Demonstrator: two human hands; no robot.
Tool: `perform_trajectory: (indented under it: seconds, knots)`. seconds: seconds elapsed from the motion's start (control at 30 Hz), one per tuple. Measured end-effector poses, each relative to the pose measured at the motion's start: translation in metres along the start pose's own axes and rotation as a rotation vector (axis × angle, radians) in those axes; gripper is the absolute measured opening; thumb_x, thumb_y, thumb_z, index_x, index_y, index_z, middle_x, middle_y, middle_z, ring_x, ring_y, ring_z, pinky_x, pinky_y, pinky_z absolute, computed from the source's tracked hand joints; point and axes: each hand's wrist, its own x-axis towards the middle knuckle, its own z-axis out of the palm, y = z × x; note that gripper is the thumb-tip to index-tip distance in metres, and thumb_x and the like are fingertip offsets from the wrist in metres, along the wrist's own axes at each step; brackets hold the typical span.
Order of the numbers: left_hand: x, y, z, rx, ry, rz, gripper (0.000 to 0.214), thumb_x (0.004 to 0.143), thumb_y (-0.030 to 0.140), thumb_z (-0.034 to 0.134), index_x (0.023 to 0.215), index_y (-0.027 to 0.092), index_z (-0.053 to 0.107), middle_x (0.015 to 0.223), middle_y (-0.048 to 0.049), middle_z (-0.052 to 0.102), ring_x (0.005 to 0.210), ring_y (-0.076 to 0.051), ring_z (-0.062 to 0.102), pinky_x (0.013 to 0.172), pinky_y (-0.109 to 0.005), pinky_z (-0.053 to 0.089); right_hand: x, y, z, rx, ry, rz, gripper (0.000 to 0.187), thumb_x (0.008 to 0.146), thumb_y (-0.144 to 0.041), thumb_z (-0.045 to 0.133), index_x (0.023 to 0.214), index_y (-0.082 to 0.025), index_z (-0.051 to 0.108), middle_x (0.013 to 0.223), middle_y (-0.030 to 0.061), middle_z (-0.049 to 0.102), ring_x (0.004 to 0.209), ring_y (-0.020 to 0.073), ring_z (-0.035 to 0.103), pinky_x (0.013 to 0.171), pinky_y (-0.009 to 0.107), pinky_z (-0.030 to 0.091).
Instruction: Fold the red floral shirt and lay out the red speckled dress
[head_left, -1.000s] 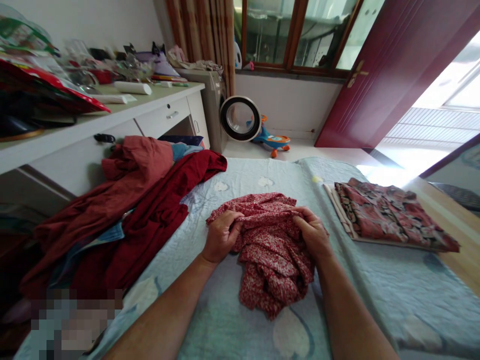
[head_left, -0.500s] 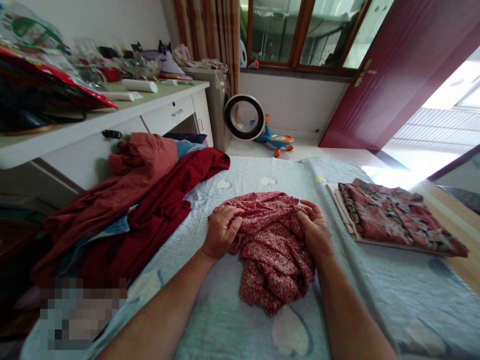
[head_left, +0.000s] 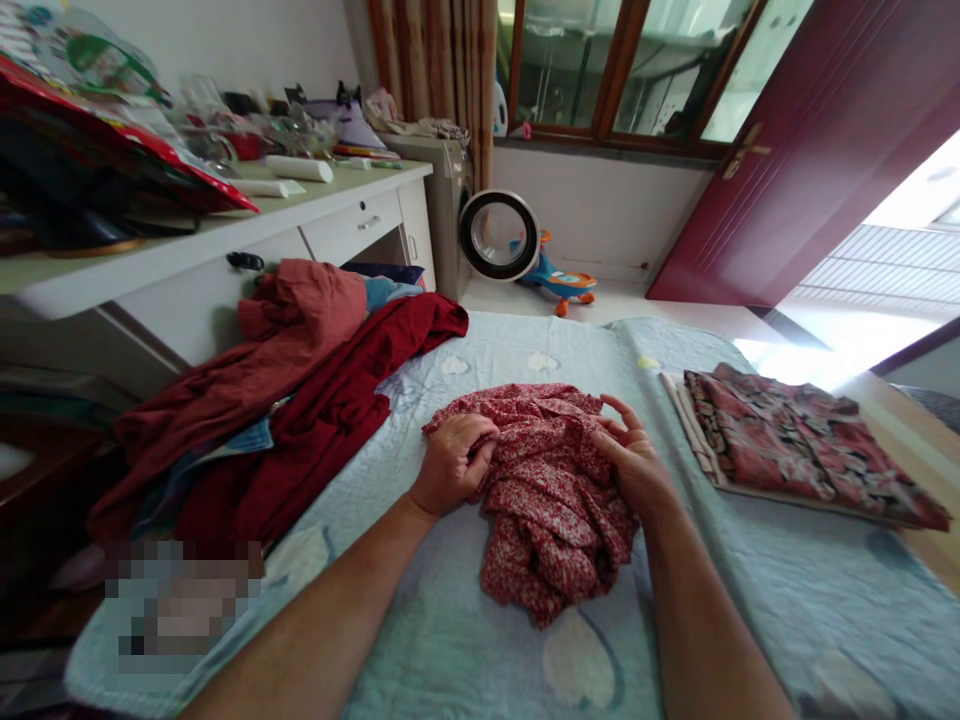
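Note:
A crumpled red floral garment [head_left: 547, 500] lies in the middle of the bed's pale blue quilt [head_left: 465, 640]. My left hand [head_left: 454, 465] grips its upper left edge, fingers curled into the cloth. My right hand [head_left: 634, 455] rests on the garment's upper right edge, fingers bent and pinching the fabric.
A heap of dark red and rust clothes [head_left: 285, 400] lies on the bed's left side. A folded patterned garment [head_left: 787, 445] sits on the right. A cluttered white desk [head_left: 225, 235] stands at the left. A washing machine [head_left: 465, 220], a toy car [head_left: 562, 285] and a dark red door [head_left: 810, 150] are beyond.
My left fingers have curled tighter into the cloth. My right hand has shifted slightly along the garment's edge. The view has turned a little to the left.

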Motion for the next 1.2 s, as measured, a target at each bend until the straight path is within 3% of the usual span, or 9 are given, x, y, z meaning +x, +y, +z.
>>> perform_trajectory:
  seconds: [0.17, 0.33, 0.53, 0.7, 0.8, 1.0, 1.1, 1.2]
  knots:
    - [-0.003, -0.002, 0.003, -0.043, 0.035, -0.105, 0.013, 0.092, 0.021, 0.05, 0.101, 0.021, 0.06, 0.096, -0.0046, 0.069, 0.093, -0.019, 0.066, 0.086, -0.033, 0.053, -0.004, -0.008, 0.001, -0.073, -0.073, 0.08, 0.075, 0.069, -0.038, 0.082, 0.137, -0.034, 0.049, 0.087, -0.0022, 0.072, 0.071, 0.0173, 0.065, 0.065, 0.03, 0.052]
    - [-0.005, -0.007, 0.005, -0.009, 0.073, -0.151, 0.013, 0.094, 0.023, 0.049, 0.103, 0.022, 0.059, 0.099, -0.0043, 0.069, 0.094, -0.018, 0.066, 0.085, -0.032, 0.052, -0.004, -0.009, -0.001, 0.018, -0.057, 0.08, 0.063, 0.074, -0.041, 0.078, 0.131, -0.034, 0.054, 0.092, 0.0005, 0.074, 0.073, 0.0197, 0.067, 0.067, 0.034, 0.053]
    - [-0.004, -0.008, 0.008, 0.013, 0.076, -0.157, 0.015, 0.093, 0.025, 0.049, 0.105, 0.022, 0.059, 0.099, -0.0047, 0.069, 0.095, -0.019, 0.066, 0.086, -0.034, 0.053, -0.002, 0.003, -0.007, -0.002, 0.05, 0.056, 0.03, 0.076, -0.039, 0.075, 0.102, -0.025, 0.071, 0.082, -0.0009, 0.072, 0.065, 0.014, 0.061, 0.058, 0.025, 0.049]
    - [-0.004, -0.008, 0.007, 0.033, 0.079, -0.128, 0.015, 0.093, 0.023, 0.049, 0.105, 0.022, 0.059, 0.1, -0.005, 0.069, 0.095, -0.019, 0.066, 0.086, -0.033, 0.052, -0.004, 0.001, -0.002, 0.038, -0.026, 0.068, 0.043, 0.073, -0.035, 0.077, 0.114, -0.027, 0.066, 0.1, 0.002, 0.073, 0.08, 0.02, 0.067, 0.072, 0.033, 0.055]
    - [-0.005, -0.008, 0.006, 0.049, 0.076, -0.125, 0.016, 0.093, 0.023, 0.049, 0.105, 0.022, 0.059, 0.098, -0.0048, 0.069, 0.094, -0.019, 0.066, 0.086, -0.034, 0.053, -0.005, 0.0, 0.0, 0.02, -0.051, 0.072, 0.051, 0.071, -0.034, 0.077, 0.119, -0.028, 0.063, 0.096, 0.002, 0.072, 0.077, 0.0203, 0.067, 0.069, 0.034, 0.055]
    - [-0.004, -0.01, 0.007, 0.075, 0.086, -0.107, 0.016, 0.093, 0.024, 0.048, 0.105, 0.022, 0.059, 0.099, -0.0052, 0.069, 0.096, -0.02, 0.066, 0.087, -0.034, 0.053, 0.0, 0.009, -0.006, -0.078, 0.049, 0.057, 0.037, 0.069, -0.037, 0.079, 0.102, -0.025, 0.068, 0.076, -0.0029, 0.066, 0.057, 0.0122, 0.055, 0.05, 0.023, 0.043]
    - [-0.004, -0.01, 0.007, 0.088, 0.094, -0.1, 0.016, 0.093, 0.023, 0.049, 0.104, 0.022, 0.059, 0.098, -0.0046, 0.07, 0.094, -0.019, 0.066, 0.086, -0.034, 0.053, 0.001, 0.011, -0.009, -0.099, 0.064, 0.063, 0.032, 0.069, -0.038, 0.08, 0.096, -0.026, 0.069, 0.071, -0.0043, 0.064, 0.055, 0.0111, 0.051, 0.05, 0.023, 0.04]
    - [-0.004, -0.009, 0.006, 0.106, 0.103, -0.111, 0.016, 0.093, 0.024, 0.048, 0.104, 0.022, 0.06, 0.098, -0.0043, 0.07, 0.093, -0.019, 0.067, 0.085, -0.033, 0.053, 0.001, 0.011, -0.01, -0.142, 0.036, 0.023, 0.027, 0.072, -0.039, 0.077, 0.094, -0.027, 0.07, 0.077, -0.0037, 0.065, 0.063, 0.0131, 0.055, 0.058, 0.025, 0.045]
